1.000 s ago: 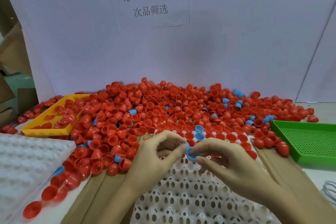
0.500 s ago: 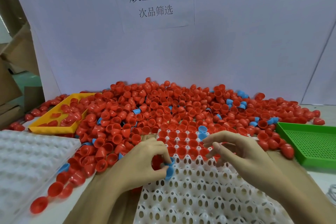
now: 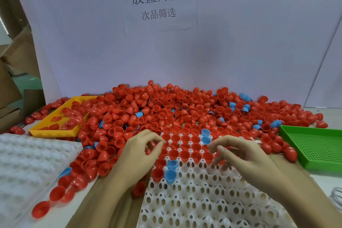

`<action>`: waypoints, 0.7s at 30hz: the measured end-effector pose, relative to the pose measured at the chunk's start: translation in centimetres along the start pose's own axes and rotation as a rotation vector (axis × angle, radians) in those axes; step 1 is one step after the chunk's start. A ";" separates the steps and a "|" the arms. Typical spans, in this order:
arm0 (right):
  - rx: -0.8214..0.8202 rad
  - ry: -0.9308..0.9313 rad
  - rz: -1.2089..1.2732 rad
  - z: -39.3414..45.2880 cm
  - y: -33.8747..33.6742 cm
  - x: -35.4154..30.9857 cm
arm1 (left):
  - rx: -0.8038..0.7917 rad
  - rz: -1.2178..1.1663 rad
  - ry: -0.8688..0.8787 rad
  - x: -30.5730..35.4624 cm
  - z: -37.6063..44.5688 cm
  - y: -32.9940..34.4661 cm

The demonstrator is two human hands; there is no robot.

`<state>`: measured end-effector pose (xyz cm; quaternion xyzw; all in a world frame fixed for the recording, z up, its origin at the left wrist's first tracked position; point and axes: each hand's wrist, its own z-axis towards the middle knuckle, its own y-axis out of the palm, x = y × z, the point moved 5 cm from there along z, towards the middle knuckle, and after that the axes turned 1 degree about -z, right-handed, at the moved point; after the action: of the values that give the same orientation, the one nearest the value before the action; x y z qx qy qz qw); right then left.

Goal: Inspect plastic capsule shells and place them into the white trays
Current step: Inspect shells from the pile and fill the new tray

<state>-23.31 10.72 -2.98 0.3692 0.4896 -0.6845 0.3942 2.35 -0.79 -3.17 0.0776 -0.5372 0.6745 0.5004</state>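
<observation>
Two lines printed on the paper sign (image 3: pixel 157 1) taped to the backboard: 放置外壳, then 次品筛选; left hand (image 3: pixel 137 155) and right hand (image 3: pixel 244 155) over the white perforated tray (image 3: pixel 194 207), fingers loosely curled, gripping nothing; red capsule shells (image 3: pixel 175 109) heaped behind, several seated in far tray rows, two blue shells (image 3: pixel 171 170) between the wrists; near rows unfilled; yellow tray (image 3: pixel 53 131) far left, green tray (image 3: pixel 314 146) at right edge

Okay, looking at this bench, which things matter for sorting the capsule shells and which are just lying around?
In use: red shell pile; white tray; blue shells in it; left hand; right hand.
Lying about: yellow tray; green tray; wall sign; cardboard.
</observation>
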 end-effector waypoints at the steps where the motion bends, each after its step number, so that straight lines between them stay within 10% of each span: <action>1: 0.010 -0.002 -0.014 0.0 0.0 0.0 | 0.040 0.074 -0.040 -0.5 0.0 -0.1; 5: 0.060 -0.009 -0.074 0.1 -0.2 0.4 | 0.083 0.369 -0.066 -1.2 -0.5 0.8; 21: 0.254 -0.146 -0.293 3.4 -1.3 2.0 | 0.082 0.290 -0.147 -2.7 0.0 2.6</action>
<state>-25.73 7.32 -3.41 0.2900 0.4180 -0.8157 0.2752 1.73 -2.18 -6.57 0.0689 -0.5499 0.7536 0.3534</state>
